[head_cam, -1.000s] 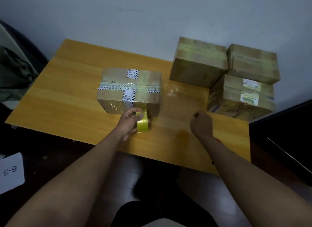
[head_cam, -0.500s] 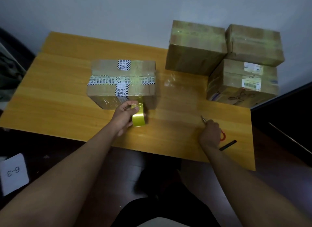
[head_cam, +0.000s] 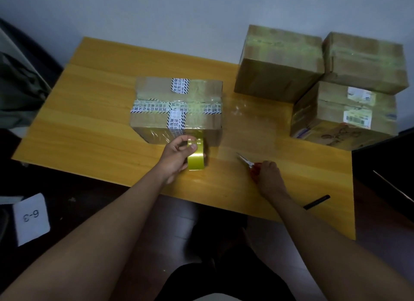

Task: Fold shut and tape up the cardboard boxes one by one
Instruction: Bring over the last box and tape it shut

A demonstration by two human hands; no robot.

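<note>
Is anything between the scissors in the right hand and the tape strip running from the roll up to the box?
Nothing visible. The scissors in the right hand point toward the tape roll held by the left hand at the box; only bare table lies between.

Yellow wooden table (head_cam: 100, 126) against a pale wall (head_cam: 156, 16) — dark floor (head_cam: 74, 195) (dim light).
</note>
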